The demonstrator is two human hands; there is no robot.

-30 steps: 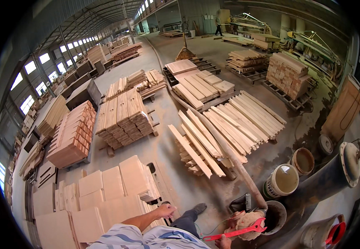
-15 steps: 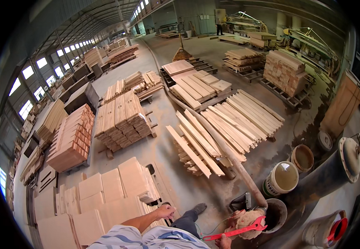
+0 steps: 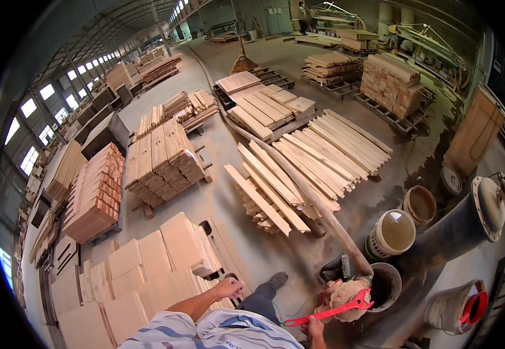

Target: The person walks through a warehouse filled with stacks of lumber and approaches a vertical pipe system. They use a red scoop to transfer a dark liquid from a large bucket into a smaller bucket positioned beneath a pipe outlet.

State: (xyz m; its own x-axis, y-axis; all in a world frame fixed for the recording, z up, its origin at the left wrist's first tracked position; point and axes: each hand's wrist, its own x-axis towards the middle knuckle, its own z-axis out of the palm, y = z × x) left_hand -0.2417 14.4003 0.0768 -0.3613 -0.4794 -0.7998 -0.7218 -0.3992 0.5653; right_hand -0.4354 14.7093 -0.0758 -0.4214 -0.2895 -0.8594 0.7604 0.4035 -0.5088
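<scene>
The right hand (image 3: 314, 333) is closed around the handle of a red wrench (image 3: 334, 312), open end rightward. The left hand (image 3: 228, 287), partly curled, overlies the right edge of the board stack (image 3: 147, 276); contents cannot be determined.

We are in a woodworking shop, a large factory hall. Around us, boards (image 3: 168, 160) and strips (image 3: 334, 154) lie stacked across the bare floor (image 3: 211, 200), and blocks (image 3: 389, 84) stand on a pallet (image 3: 402, 124). We see machines (image 3: 427, 45) toward the back right, windows (image 3: 29, 160) along the left, and a long roof (image 3: 112, 29) overhead.
</scene>
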